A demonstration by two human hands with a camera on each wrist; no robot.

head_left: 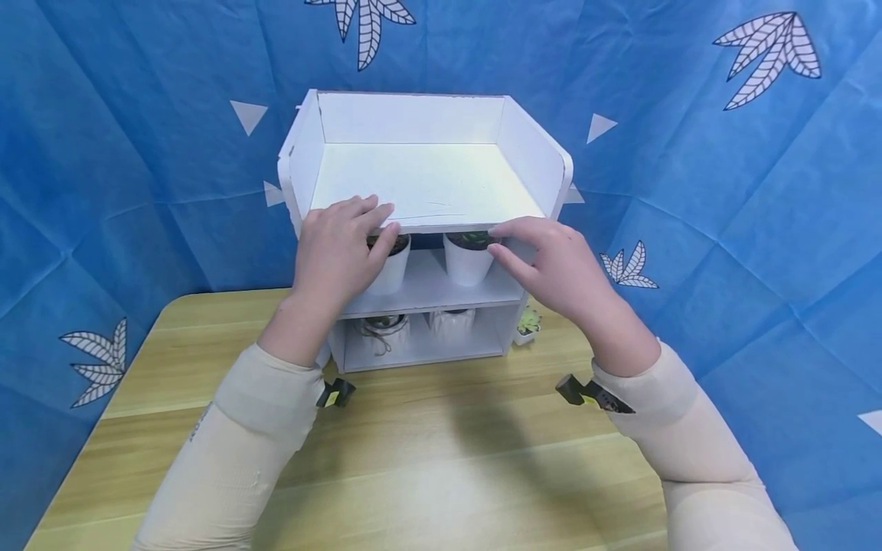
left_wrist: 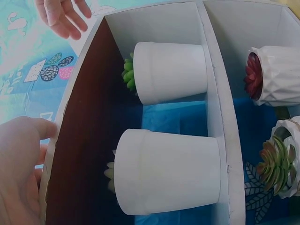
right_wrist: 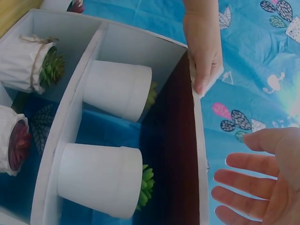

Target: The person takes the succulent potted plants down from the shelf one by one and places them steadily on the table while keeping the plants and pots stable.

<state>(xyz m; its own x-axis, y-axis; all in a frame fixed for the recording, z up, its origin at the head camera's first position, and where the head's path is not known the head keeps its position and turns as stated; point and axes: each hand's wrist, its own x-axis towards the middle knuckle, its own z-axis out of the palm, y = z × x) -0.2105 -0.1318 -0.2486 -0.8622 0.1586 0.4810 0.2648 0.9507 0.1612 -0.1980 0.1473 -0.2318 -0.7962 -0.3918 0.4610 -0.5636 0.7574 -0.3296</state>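
A small white shelf unit [head_left: 430,180] stands on the wooden table, with potted plants on two levels below its top board. My left hand [head_left: 341,241] grips the front left corner of the top board, the thumb at the front edge [left_wrist: 57,126] and the fingers over the board. At the front right, my right hand [right_wrist: 262,180] is held with fingers spread, apart from the board's edge and holding nothing. Between the hands, on the upper level, are two smooth white pots [right_wrist: 101,180] [left_wrist: 168,171] with green succulents [right_wrist: 146,186] [left_wrist: 128,74].
On the lower level sit two textured white pots, one with a red succulent [left_wrist: 253,75], the other with a green-brown one [left_wrist: 276,164] and twine [right_wrist: 40,41]. A small potted plant [head_left: 527,323] stands right of the shelf unit. Blue patterned cloth [head_left: 689,153] hangs behind the table [head_left: 441,459].
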